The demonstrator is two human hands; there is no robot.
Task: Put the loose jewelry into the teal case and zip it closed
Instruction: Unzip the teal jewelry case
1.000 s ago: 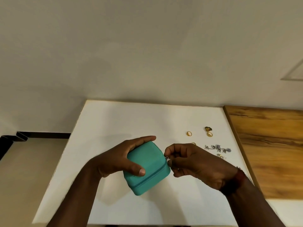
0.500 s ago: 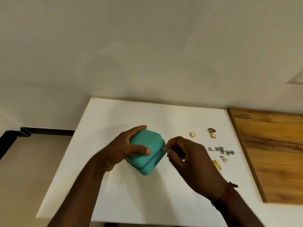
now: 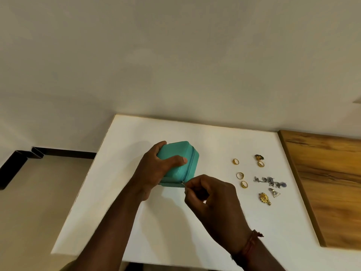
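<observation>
White bench (image 3: 175,231) fills the lower frame; at its centre our left grip (image 3: 154,169) clasps the teal case (image 3: 175,151), and our right grip (image 3: 213,200) pinches its zipper pull (image 3: 183,184). Loose jewelry (image 3: 270,180) lies right of centre, well apart.

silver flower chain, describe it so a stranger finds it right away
Look at the white tabletop, right of the teal zip case, where loose jewelry lies. It is the long silver strand of blue-tinged flowers; everything around it is gold or compact.
</observation>
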